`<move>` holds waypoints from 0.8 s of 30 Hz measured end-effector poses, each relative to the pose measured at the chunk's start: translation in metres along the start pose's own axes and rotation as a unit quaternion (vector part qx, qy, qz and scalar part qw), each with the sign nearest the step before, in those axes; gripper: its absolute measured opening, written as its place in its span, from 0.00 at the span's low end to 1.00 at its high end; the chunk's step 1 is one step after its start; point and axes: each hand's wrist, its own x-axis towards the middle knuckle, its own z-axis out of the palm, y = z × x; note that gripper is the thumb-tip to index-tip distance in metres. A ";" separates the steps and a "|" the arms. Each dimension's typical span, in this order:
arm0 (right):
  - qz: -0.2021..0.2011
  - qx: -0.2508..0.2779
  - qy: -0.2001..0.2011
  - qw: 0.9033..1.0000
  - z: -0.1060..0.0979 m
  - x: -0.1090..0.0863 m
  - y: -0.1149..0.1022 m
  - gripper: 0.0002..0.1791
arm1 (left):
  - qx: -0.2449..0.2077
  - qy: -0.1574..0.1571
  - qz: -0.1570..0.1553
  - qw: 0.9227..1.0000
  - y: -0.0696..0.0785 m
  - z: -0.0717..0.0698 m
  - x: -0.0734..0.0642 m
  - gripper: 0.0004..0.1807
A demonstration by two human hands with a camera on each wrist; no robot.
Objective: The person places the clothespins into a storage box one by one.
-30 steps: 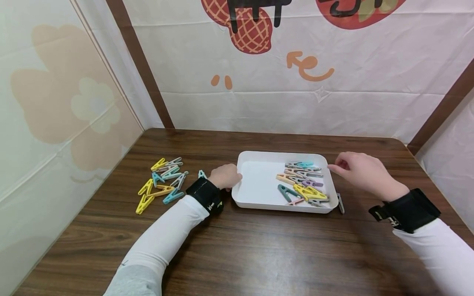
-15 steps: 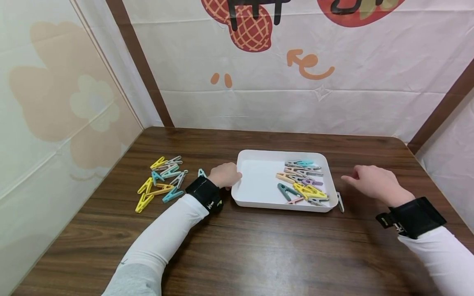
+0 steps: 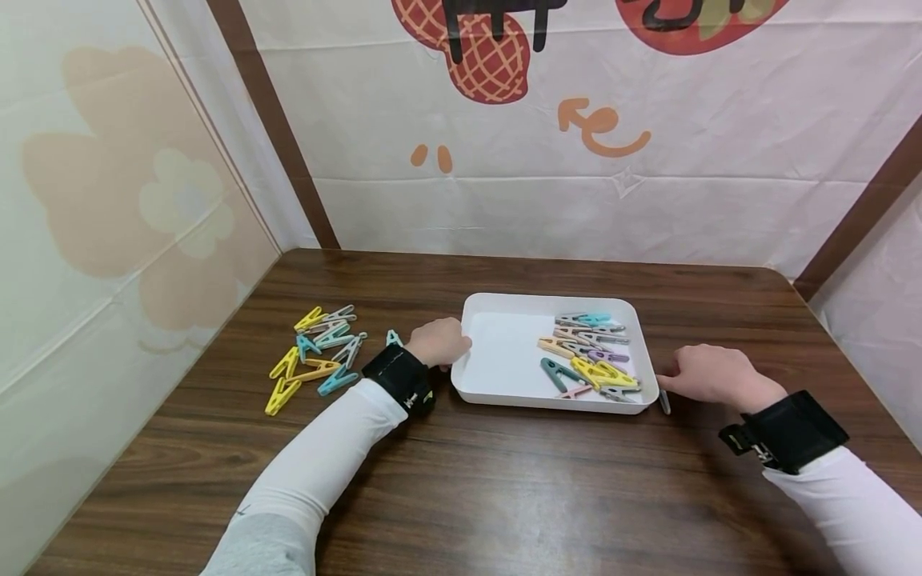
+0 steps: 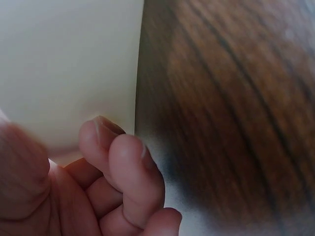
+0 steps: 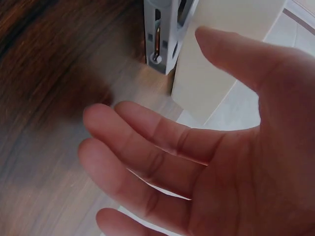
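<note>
Gripping the left end of a white tray (image 3: 497, 352), the left hand (image 3: 438, 342) has its fingers curled against the outside of the wall and its thumb at the rim. At the opposite end, the right hand (image 3: 713, 374) is low over the brown table (image 3: 504, 488), just beyond the tray's right wall. Its thumb stands well apart from 4 loosely bent fingers — spread rather than pinching — and the thumb tip is close to a grey clip (image 5: 162, 37) (whether the 2 touch, I cannot tell). That clip lies on the table along the outside of the tray's right wall. Inside the tray, the clips are gathered over the right part of the floor: a turquoise clip (image 3: 594, 318) near the far wall, a purple clip (image 3: 607, 357) closer in, then yellow clips (image 3: 601, 374), a dark green clip (image 3: 551, 368) and a pink clip (image 3: 576, 393) toward the near side. Left of the tray, well apart from it, a loose pile on the table includes 3 yellow pieces, an orange clip (image 3: 317, 371) and a blue clip (image 3: 335, 382). Between that pile and the left hand — right beside the hand — is a light blue clip (image 3: 392, 338). Both wrists wear black bands (image 3: 795, 432) over white sleeves (image 3: 324, 460).
</note>
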 end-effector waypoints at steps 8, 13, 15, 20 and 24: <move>-0.010 -0.006 0.002 1.000 0.001 -0.002 -0.002 0.24 | -0.001 0.001 0.010 1.000 -0.001 0.000 -0.001 0.17; -0.021 -0.002 -0.004 1.000 0.003 -0.007 -0.003 0.23 | 0.000 -0.001 0.006 1.000 0.000 -0.001 -0.002 0.18; -0.027 -0.003 -0.003 1.000 0.004 -0.010 -0.005 0.23 | 0.001 0.000 0.005 1.000 0.000 -0.001 -0.002 0.18; -0.036 -0.003 0.001 0.999 0.006 -0.015 -0.007 0.22 | -0.002 0.003 0.008 1.000 0.001 -0.001 -0.003 0.18; -0.043 -0.009 0.003 0.999 0.007 -0.018 -0.011 0.23 | -0.003 0.000 0.010 1.000 0.000 -0.001 -0.003 0.18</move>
